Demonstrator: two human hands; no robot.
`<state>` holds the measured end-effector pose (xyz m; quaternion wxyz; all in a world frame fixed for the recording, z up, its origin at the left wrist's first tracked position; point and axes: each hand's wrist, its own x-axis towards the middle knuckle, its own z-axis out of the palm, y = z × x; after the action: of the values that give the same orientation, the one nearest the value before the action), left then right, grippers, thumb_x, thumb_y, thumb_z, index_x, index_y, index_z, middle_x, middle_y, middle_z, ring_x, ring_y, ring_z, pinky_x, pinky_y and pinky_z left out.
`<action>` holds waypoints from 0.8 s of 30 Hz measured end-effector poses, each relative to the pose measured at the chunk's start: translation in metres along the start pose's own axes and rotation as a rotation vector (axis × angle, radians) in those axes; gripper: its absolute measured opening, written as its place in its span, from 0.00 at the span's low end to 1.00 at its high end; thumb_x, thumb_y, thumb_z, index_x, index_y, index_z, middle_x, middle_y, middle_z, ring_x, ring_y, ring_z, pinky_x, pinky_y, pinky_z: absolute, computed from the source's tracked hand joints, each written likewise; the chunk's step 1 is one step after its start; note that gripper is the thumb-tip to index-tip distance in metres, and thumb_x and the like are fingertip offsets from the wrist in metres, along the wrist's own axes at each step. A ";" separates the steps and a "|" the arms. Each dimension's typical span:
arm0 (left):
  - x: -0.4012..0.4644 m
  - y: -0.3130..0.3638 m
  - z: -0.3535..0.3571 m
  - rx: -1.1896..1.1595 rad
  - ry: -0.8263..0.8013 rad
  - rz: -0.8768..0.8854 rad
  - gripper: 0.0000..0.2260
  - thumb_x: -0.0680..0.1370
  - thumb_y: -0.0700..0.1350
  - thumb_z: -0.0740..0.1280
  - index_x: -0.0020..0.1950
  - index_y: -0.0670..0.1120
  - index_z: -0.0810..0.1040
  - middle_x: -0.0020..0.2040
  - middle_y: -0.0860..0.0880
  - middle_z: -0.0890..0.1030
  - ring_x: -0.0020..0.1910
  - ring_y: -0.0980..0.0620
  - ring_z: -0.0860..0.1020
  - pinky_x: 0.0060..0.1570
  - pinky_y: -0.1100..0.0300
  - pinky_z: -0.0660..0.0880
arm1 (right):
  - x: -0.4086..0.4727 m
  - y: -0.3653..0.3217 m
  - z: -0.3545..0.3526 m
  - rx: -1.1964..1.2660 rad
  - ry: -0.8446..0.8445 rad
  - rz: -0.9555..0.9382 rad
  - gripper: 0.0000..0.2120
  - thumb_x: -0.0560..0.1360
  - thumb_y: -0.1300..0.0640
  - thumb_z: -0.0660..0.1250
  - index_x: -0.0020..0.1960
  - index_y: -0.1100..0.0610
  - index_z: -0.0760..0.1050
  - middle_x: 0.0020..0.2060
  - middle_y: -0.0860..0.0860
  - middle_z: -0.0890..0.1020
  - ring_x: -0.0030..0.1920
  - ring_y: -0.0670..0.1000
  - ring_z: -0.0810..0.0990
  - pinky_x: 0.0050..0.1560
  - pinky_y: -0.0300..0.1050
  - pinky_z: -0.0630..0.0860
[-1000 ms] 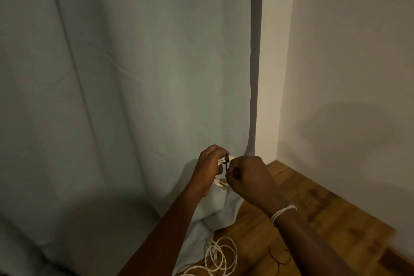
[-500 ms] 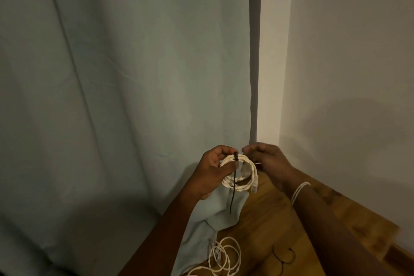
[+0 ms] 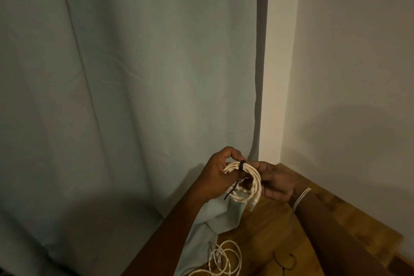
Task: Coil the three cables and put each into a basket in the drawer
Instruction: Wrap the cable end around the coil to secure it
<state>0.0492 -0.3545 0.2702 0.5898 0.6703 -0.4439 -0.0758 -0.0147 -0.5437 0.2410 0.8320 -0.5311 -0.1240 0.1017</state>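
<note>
A coiled white cable (image 3: 251, 182) hangs in the air above the wooden tabletop (image 3: 266, 231), bound at its top by a black tie (image 3: 241, 166) whose loose tail dangles down through the coil. My left hand (image 3: 218, 175) grips the coil's left side, thumb and fingers curled round the strands near the tie. My right hand (image 3: 276, 182) sits behind the coil's right side, fingertips touching the strands. A second white cable (image 3: 220, 260) lies loosely looped on the table near the bottom edge. No drawer or basket is in view.
A pale blue curtain (image 3: 134, 96) fills the left and its hem spills onto the table. A thin black loop (image 3: 285, 261) lies on the wood at the bottom. White walls (image 3: 347, 74) close the corner on the right.
The hands have drawn apart: the right hand moved from in front of the coil to its right side. The tie now sits tight round the coil with its tail hanging free.
</note>
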 end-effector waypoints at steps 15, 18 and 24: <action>-0.003 0.004 0.001 -0.026 0.014 0.102 0.13 0.71 0.40 0.74 0.43 0.59 0.77 0.52 0.53 0.77 0.52 0.48 0.81 0.51 0.59 0.79 | 0.001 0.004 0.014 -0.052 -0.133 0.009 0.14 0.76 0.63 0.68 0.60 0.57 0.82 0.50 0.54 0.86 0.50 0.49 0.85 0.54 0.43 0.82; -0.003 0.008 0.002 -0.006 -0.022 0.086 0.12 0.71 0.36 0.73 0.45 0.52 0.77 0.51 0.50 0.77 0.49 0.52 0.80 0.47 0.63 0.77 | 0.004 0.005 0.015 -0.086 -0.045 -0.045 0.12 0.71 0.60 0.74 0.55 0.59 0.84 0.46 0.56 0.87 0.44 0.51 0.86 0.48 0.43 0.83; -0.013 0.012 0.000 0.080 -0.080 -0.004 0.10 0.71 0.36 0.72 0.44 0.50 0.78 0.41 0.52 0.81 0.40 0.54 0.81 0.38 0.67 0.75 | -0.001 -0.005 0.004 -0.102 0.267 -0.208 0.21 0.56 0.55 0.86 0.43 0.64 0.84 0.36 0.60 0.83 0.38 0.56 0.83 0.41 0.46 0.83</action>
<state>0.0354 -0.3442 0.2745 0.5443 0.6906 -0.4684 -0.0858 -0.0168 -0.5422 0.2468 0.8192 -0.5656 -0.0716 -0.0628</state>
